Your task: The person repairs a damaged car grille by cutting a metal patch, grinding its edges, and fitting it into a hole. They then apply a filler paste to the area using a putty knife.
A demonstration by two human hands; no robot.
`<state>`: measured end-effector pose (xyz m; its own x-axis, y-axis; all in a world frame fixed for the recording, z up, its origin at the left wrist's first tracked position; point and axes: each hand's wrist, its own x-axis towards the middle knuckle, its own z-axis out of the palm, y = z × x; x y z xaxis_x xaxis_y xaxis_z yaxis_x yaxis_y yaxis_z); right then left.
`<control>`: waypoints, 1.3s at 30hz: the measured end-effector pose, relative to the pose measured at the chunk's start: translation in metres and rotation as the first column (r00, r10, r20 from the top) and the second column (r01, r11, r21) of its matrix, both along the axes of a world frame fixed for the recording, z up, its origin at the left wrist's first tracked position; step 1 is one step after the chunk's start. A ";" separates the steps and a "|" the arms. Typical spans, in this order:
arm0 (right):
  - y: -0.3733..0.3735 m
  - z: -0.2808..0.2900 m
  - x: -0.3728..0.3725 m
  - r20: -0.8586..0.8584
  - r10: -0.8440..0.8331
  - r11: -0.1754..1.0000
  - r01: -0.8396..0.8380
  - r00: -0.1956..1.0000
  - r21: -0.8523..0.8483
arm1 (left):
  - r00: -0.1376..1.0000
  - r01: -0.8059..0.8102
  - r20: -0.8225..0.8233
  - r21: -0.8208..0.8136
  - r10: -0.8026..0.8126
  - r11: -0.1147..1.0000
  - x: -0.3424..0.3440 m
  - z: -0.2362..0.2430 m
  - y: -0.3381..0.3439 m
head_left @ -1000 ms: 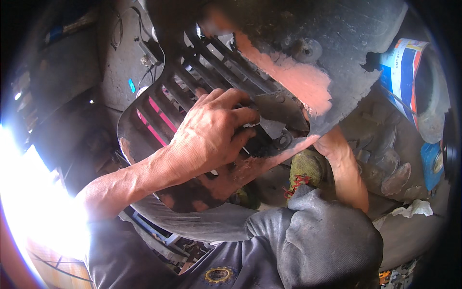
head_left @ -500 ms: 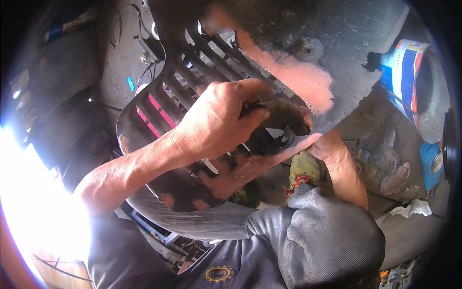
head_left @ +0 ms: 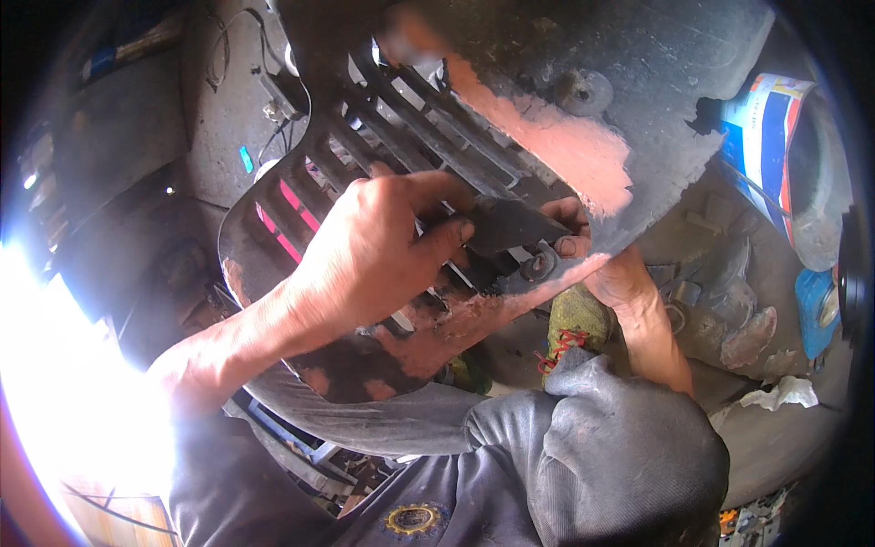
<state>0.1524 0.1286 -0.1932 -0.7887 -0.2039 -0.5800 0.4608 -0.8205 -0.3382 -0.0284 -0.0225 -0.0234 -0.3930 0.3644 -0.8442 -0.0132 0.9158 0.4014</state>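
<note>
A large black slatted plastic panel (head_left: 351, 159) lies across my lap, with salmon-pink filler (head_left: 547, 137) along its upper and lower edges. Over the slats, my left hand (head_left: 383, 237) pinches one end of a thin dark flat piece (head_left: 515, 225) between thumb and fingers. My right hand (head_left: 592, 251) reaches up from beneath the panel's right corner. Its thumb and fingertips close on the other end of that dark piece. Just below the piece, a round mounting hole (head_left: 540, 264) shows in the panel. The piece's exact kind cannot be made out.
To the right stands a blue, white and red can (head_left: 766, 150), with a blue object (head_left: 818, 310) below it. Broken scraps (head_left: 747, 333) litter the floor. My yellow-green shoe (head_left: 579, 324) is under the panel's corner. Strong glare fills the left edge.
My left hand has shifted left and slightly down. More of the dark piece shows between the hands. My right thumb and fingertips, mostly hidden before, now appear at its right end.
</note>
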 end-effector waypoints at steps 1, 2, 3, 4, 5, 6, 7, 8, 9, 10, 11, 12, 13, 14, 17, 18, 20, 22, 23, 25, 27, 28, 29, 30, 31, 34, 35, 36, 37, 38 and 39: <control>0.001 0.001 -0.001 0.021 0.006 1.000 -0.007 1.000 0.010 | 0.989 0.115 -0.095 0.016 -0.113 0.993 0.003 0.000 -0.003; 0.001 0.001 -0.001 0.020 -0.001 1.000 0.001 1.000 0.019 | 0.935 0.266 -0.262 0.071 -0.239 0.961 0.006 -0.001 -0.009; 0.002 0.000 -0.001 0.023 -0.009 0.999 0.009 1.000 0.030 | 0.919 0.308 -0.281 0.079 -0.276 0.948 0.008 0.001 -0.010; 0.004 -0.001 0.000 0.026 -0.018 0.999 0.017 1.000 0.042 | 0.902 0.350 -0.300 0.087 -0.311 0.933 0.009 0.003 -0.011; 0.005 -0.002 0.001 0.031 -0.030 0.999 0.029 0.999 0.039 | 0.883 0.392 -0.319 0.094 -0.345 0.915 0.011 0.005 -0.012; 0.005 -0.004 0.002 0.033 -0.039 0.999 0.038 0.999 0.035 | 0.887 0.392 -0.317 0.137 -0.334 0.910 0.015 0.003 -0.018; 0.005 -0.006 0.003 0.035 -0.047 0.998 0.046 0.998 0.031 | 0.862 0.430 -0.348 0.114 -0.370 0.895 0.018 0.004 -0.019; 0.004 -0.008 0.004 0.017 -0.067 0.996 0.066 0.998 0.053 | 0.833 0.467 -0.378 0.090 -0.404 0.880 0.023 0.007 -0.019; 0.003 -0.011 0.006 -0.001 -0.089 0.993 0.088 0.996 0.076 | 0.802 0.504 -0.405 0.067 -0.438 0.861 0.026 0.009 -0.019; 0.002 -0.014 0.008 -0.019 -0.109 0.989 0.110 0.994 0.099 | 0.796 0.526 -0.392 0.073 -0.460 0.847 0.026 0.015 -0.017; 0.002 -0.022 0.012 -0.055 -0.118 0.993 0.119 0.992 0.025 | 0.793 0.533 -0.388 0.067 -0.470 0.844 0.027 0.018 -0.015; 0.004 -0.029 0.015 -0.088 -0.131 0.991 0.128 0.987 -0.047 | 0.789 0.541 -0.383 0.063 -0.480 0.839 0.028 0.019 -0.014; 0.005 -0.034 0.018 -0.121 -0.147 0.984 0.132 0.982 -0.119 | 0.785 0.549 -0.378 0.058 -0.491 0.834 0.028 0.020 -0.013; 0.004 -0.037 0.022 -0.103 -0.182 0.979 0.170 0.978 -0.115 | 0.789 0.544 -0.379 0.067 -0.484 0.836 0.029 0.020 -0.014; 0.000 -0.032 0.020 -0.035 -0.244 0.966 0.239 0.969 -0.102 | 0.784 0.551 -0.397 0.090 -0.477 0.830 0.028 0.017 -0.018; 0.000 -0.031 0.020 -0.003 -0.237 0.967 0.235 0.972 -0.099 | 0.769 0.569 -0.413 0.096 -0.487 0.817 0.027 0.016 -0.020; -0.001 -0.040 0.024 -0.041 -0.219 0.973 0.215 0.975 -0.085 | 0.751 0.592 -0.433 0.105 -0.499 0.799 0.026 0.014 -0.022; -0.004 -0.066 0.034 -0.184 -0.193 0.981 0.184 0.964 -0.067 | 0.741 0.603 -0.440 0.101 -0.508 0.791 0.027 0.014 -0.022; -0.005 -0.070 0.038 -0.160 -0.179 0.982 0.169 0.971 -0.079 | 0.741 0.603 -0.442 0.106 -0.506 0.791 0.026 0.013 -0.022; -0.008 -0.070 0.041 -0.113 -0.148 0.985 0.136 0.982 -0.110 | 0.742 0.601 -0.446 0.109 -0.501 0.792 0.027 0.013 -0.023; -0.010 -0.074 0.044 -0.122 -0.153 0.985 0.141 0.981 -0.104 | 0.737 0.606 -0.455 0.117 -0.499 0.787 0.028 0.013 -0.024; -0.011 -0.075 0.046 -0.126 -0.156 0.985 0.144 0.980 -0.100 | 0.735 0.609 -0.460 0.122 -0.499 0.784 0.029 0.013 -0.025; -0.011 -0.075 0.047 -0.123 -0.164 0.984 0.153 0.979 -0.091 | 0.741 0.601 -0.456 0.119 -0.494 0.791 0.029 0.013 -0.024; -0.011 -0.075 0.046 -0.121 -0.172 0.983 0.163 0.978 -0.082 | 0.746 0.592 -0.452 0.116 -0.489 0.797 0.029 0.014 -0.023; -0.011 -0.075 0.046 -0.119 -0.179 0.982 0.172 0.977 -0.073 | 0.752 0.584 -0.448 0.112 -0.484 0.804 0.029 0.015 -0.022; -0.003 -0.074 0.050 0.004 -0.173 0.971 0.171 0.985 -0.167 | 0.755 0.581 -0.448 0.118 -0.479 0.805 0.029 0.016 -0.021; -0.003 -0.074 0.051 0.018 -0.206 0.959 0.206 0.978 -0.194 | 0.755 0.583 -0.446 0.121 -0.481 0.803 0.028 0.016 -0.022; -0.003 -0.072 0.052 0.033 -0.239 0.946 0.240 0.971 -0.219 | 0.755 0.585 -0.444 0.125 -0.482 0.801 0.028 0.016 -0.022; -0.003 -0.072 0.053 0.049 -0.271 0.930 0.274 0.961 -0.244 | 0.755 0.587 -0.443 0.129 -0.483 0.799 0.028 0.015 -0.022; -0.005 -0.076 0.056 0.050 -0.297 0.934 0.301 0.953 -0.194 | 0.753 0.590 -0.448 0.134 -0.483 0.796 0.027 0.015 -0.022; -0.009 -0.082 0.060 0.049 -0.324 0.934 0.328 0.945 -0.143 | 0.750 0.593 -0.453 0.139 -0.482 0.793 0.027 0.015 -0.022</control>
<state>0.2124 0.1195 -0.2755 -0.8123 -0.0230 -0.5828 0.1665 -0.9668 -0.1939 -0.0014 -0.0445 -0.0086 -0.3254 0.7932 -0.5147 0.6511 0.5827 0.4863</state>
